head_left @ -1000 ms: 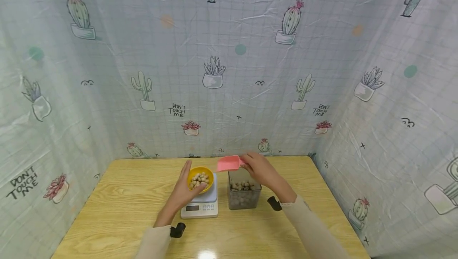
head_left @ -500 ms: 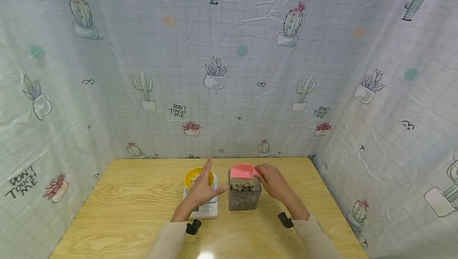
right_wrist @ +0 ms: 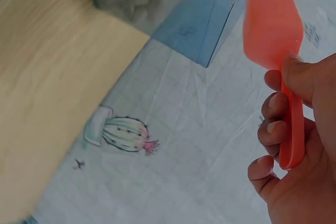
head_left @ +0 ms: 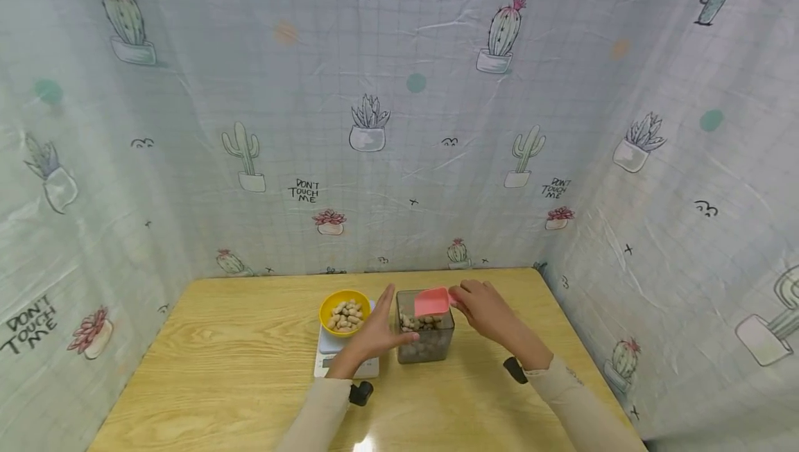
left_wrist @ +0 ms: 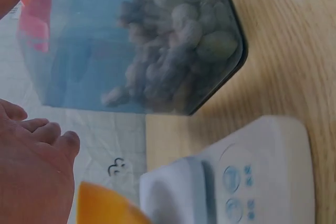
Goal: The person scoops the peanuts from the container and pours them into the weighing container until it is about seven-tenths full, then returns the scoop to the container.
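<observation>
My right hand [head_left: 483,310] grips the handle of a pink scoop [head_left: 432,302], held above the mouth of a clear, dark-tinted square container [head_left: 424,349]. Curled fingers and thumb show round the handle in the right wrist view, where the scoop [right_wrist: 273,22] looks empty. Peanuts [left_wrist: 181,51] partly fill the container. My left hand [head_left: 373,334] is at the container's left side, fingers extended and thumb spread across its front; I cannot tell whether it touches. Left of it, a yellow bowl [head_left: 326,324] of peanuts [head_left: 347,315] sits on a white kitchen scale [head_left: 368,369], partly hidden by that hand.
Everything stands on a wood-grain table [head_left: 237,355]. A cactus-print curtain [head_left: 399,181] hangs behind the table and along both sides. The scale [left_wrist: 262,166] stands close beside the container.
My left hand has left the yellow bowl and moved right to the container, uncovering the bowl's peanuts. My right hand has brought the scoop right and lower, from beside the bowl to over the container.
</observation>
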### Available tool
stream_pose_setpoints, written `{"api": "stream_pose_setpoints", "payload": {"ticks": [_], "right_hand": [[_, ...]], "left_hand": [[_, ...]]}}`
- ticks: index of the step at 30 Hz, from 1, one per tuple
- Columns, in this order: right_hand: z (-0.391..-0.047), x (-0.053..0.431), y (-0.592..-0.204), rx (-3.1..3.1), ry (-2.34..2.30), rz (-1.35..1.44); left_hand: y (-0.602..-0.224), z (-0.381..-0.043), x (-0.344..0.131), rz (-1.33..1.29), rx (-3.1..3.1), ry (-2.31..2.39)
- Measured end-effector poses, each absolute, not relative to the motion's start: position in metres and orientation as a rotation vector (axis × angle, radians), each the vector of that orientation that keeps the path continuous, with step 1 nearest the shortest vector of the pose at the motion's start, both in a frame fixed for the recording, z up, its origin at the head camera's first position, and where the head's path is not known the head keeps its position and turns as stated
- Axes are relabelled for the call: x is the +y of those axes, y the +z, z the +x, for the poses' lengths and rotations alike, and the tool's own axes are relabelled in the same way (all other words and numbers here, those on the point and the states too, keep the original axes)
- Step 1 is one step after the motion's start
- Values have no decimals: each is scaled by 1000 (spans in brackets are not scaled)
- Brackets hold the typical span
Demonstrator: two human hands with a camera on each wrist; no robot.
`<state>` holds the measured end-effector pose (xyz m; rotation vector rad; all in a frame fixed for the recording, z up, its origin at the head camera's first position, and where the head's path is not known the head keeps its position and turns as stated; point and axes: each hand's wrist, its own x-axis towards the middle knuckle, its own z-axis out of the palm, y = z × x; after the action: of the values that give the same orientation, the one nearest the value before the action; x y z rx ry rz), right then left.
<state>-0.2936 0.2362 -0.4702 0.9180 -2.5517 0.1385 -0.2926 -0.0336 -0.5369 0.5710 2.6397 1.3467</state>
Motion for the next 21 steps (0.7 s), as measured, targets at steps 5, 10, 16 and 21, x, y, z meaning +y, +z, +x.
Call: {"api": "stream_pose_setpoints", "payload": {"ticks": [5, 10, 16, 21], "right_hand": [[-302, 230, -460, -2548, -153, 986], [-310, 222, -455, -2494, -386, 1048], [-318, 211, -461, -2447, -639, 1088], [-321, 199, -472, -2437, -810, 1085]], "left_hand": [[-542, -294, -30, 521, 2656, 1286], [-545, -295, -28, 496, 2699, 1245], [-547, -296, -27, 510, 2673, 1296], [-549, -296, -26, 520, 2642, 1325]]}}
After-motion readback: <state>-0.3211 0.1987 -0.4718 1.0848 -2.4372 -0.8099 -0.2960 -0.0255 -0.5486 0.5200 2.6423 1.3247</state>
